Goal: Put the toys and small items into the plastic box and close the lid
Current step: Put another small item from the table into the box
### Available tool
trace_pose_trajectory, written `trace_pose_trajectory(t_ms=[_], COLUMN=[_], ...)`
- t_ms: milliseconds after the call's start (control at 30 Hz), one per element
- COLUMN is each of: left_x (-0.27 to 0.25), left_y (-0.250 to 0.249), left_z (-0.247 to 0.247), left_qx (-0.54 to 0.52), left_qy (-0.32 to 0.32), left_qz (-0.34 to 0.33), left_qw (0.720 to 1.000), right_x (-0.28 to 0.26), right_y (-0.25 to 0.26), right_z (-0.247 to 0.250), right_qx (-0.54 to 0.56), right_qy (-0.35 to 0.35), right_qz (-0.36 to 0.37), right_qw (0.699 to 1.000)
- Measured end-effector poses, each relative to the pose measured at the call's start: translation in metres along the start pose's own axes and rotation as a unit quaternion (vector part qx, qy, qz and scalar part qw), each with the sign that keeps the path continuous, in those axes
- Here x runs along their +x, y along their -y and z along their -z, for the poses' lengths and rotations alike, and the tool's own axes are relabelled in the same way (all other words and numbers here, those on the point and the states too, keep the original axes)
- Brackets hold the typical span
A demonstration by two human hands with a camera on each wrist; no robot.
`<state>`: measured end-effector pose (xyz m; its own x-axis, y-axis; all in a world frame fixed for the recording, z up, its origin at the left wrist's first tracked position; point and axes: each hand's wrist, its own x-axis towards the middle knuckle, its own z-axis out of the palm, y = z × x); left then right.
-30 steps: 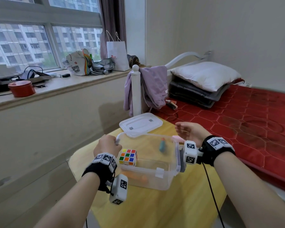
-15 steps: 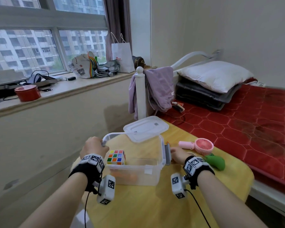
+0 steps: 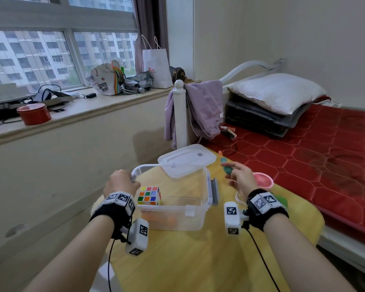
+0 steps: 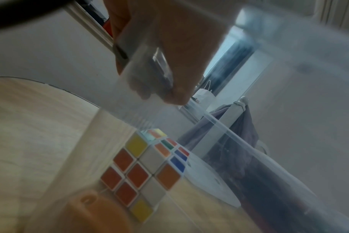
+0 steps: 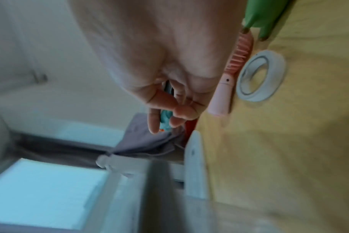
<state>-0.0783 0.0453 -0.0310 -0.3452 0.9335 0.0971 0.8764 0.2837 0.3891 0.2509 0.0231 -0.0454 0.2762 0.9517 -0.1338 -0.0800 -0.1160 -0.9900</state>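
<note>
A clear plastic box [image 3: 195, 218] stands open on the yellow table [image 3: 198, 260]. Inside lie a colourful puzzle cube [image 3: 149, 196] [image 4: 141, 170] and an orange toy [image 3: 162, 219]. My left hand [image 3: 121, 182] [image 4: 161, 63] grips the box's left rim. My right hand [image 3: 237, 175] [image 5: 169, 113], raised just right of the box, pinches a small teal toy with an orange tip [image 3: 226, 167] [image 5: 165, 121]. The white lid [image 3: 187, 161] lies against the box's far edge. A pink hand fan [image 3: 262, 180] [image 5: 227, 88], a white tape roll [image 5: 259, 77] and a green toy [image 3: 281, 200] [image 5: 263, 17] lie on the table to the right.
A bed with a red mattress [image 3: 314, 165] borders the table on the right. A white bedpost draped with purple cloth [image 3: 202, 110] stands behind the lid. A wall with a cluttered windowsill [image 3: 82, 106] runs along the left.
My right hand went down beside the box's right clip, then rose holding the small teal toy. The left hand stayed on the box rim.
</note>
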Motion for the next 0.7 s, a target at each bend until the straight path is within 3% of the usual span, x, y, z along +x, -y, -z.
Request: trace_pose_trajectory(t_ms=[233, 433, 533, 700], left_x=[-0.008, -0.021, -0.03, -0.044], left_y=[-0.01, -0.027, -0.035, -0.044], left_z=[-0.002, -0.006, -0.008, -0.014], left_qx=[-0.01, -0.011, -0.008, -0.001], left_qy=[0.008, 0.022, 0.03, 0.034], left_qz=[0.006, -0.002, -0.018, -0.036], left_qw=[1.0, 1.0, 0.999, 0.999], right_x=[-0.041, -0.073, -0.079, -0.085], right_y=[0.071, 0.068, 0.054, 0.03], right_z=[-0.008, -0.046, -0.058, -0.066], right_qx=[0.057, -0.12, -0.246, -0.385], right_qy=[0.113, 0.238, 0.297, 0.35], right_qz=[0.074, 0.067, 0.028, -0.117], right_qw=[0.989, 0.961, 0.922, 0.846])
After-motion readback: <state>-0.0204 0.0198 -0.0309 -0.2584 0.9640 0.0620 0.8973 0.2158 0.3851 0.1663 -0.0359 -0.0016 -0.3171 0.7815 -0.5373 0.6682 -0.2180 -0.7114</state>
